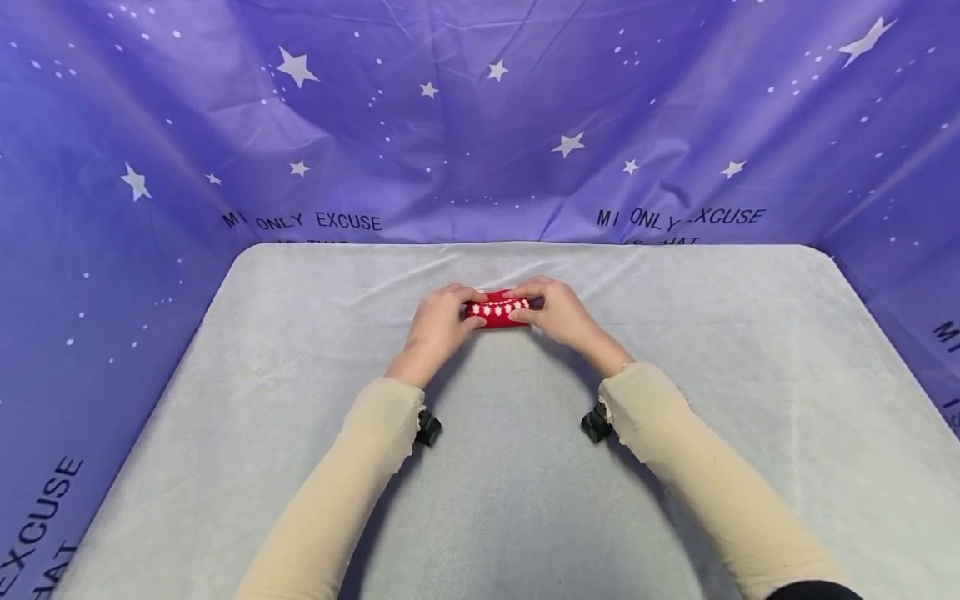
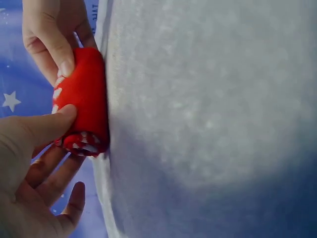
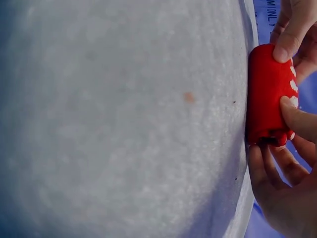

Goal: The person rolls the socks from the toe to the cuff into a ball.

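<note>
A rolled-up red cloth [image 1: 498, 315] with a white pattern lies on the table toward its far side, between both hands. My left hand [image 1: 440, 321] grips its left end, thumb on the near face and fingers behind. At the other end my right hand [image 1: 558, 310] holds it in the same way. In the left wrist view the roll [image 2: 89, 99] shows its spiral end, red with white bits inside. The right wrist view shows the opposite end of the roll [image 3: 267, 94], with dark folds. Fingertips behind the roll are partly hidden.
A light grey cloth covers the table [image 1: 502, 492], with rounded far corners. Purple-blue curtains [image 1: 480, 125] with white stars and black lettering hang behind and at both sides. Small black devices [image 1: 428, 427] sit at the inner side of each sleeve cuff.
</note>
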{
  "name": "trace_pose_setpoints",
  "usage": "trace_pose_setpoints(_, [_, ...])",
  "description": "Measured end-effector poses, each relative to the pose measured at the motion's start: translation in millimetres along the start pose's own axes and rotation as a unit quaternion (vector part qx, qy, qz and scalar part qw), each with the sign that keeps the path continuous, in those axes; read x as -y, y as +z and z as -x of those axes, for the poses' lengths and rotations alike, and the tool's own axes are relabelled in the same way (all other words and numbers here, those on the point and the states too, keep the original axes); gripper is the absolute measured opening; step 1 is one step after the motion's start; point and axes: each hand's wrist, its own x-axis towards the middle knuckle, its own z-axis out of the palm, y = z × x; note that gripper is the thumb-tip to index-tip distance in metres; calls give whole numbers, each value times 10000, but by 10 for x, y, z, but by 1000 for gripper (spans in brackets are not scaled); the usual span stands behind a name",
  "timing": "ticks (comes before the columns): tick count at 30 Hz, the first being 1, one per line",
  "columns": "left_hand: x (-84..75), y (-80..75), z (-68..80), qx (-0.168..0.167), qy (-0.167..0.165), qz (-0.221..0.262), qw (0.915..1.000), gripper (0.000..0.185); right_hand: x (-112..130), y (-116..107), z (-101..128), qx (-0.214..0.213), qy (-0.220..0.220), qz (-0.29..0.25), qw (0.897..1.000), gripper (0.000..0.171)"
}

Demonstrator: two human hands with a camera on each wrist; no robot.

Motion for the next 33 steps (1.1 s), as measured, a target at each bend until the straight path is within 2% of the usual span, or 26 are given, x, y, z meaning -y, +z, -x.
trace_pose_setpoints(7, [42,-5,-74,143,-441,394,9981,31,3,0,4,45,-127,-178,9998,39])
trace_pose_setpoints(14, [71,-27,-147,307,-1056,854,9903,29,44,15,7,117,-230,-213,9994,46])
trace_pose_setpoints(18, [89,-38,-178,250,-1106,1099,9875,28,54,23,-26,121,-191,-67,9997,53])
trace_pose_setpoints(22, [95,-25,-200,230,-1162,1221,9854,27,20,50,-81,91,-73,-3,9999,52])
trace_pose_setpoints(33, [78,-23,-281,104,-1373,1165,9836,23,15,12,-208,288,102,186,9994,52])
